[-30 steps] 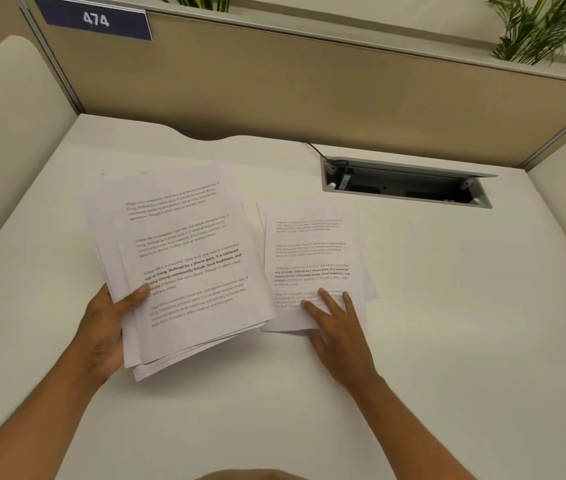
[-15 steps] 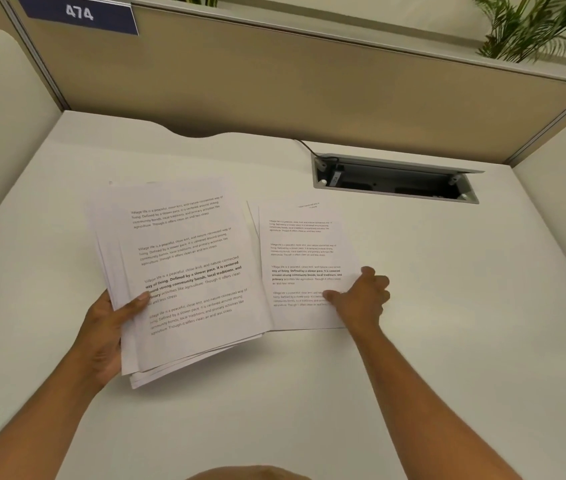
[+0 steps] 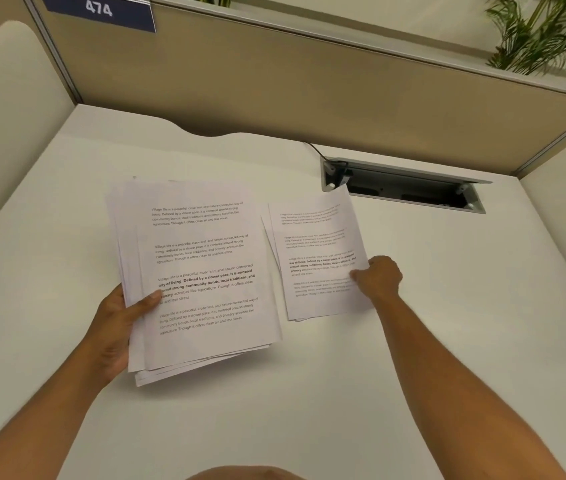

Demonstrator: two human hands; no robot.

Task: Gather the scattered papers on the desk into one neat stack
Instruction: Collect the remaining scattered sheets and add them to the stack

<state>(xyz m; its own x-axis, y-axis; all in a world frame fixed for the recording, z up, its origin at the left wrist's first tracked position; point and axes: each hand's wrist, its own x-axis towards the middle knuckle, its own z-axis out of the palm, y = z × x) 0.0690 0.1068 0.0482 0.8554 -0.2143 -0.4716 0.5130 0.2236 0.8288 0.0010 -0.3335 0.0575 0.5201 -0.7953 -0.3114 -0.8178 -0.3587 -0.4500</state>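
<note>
Papers (image 3: 319, 258) pinched by right hand (image 3: 378, 277), stack (image 3: 198, 271) in left hand (image 3: 118, 327)

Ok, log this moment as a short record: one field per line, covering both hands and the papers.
left hand: grips the large paper pile at its left edge, thumb on top
right hand: fingers closed on the right edge of the small paper pile
large pile state: fanned, edges uneven
small pile state: a few sheets, slightly offset, far corner near the cable tray
piles: side by side, narrow gap, not merged
desk: white
sign: 474
</note>
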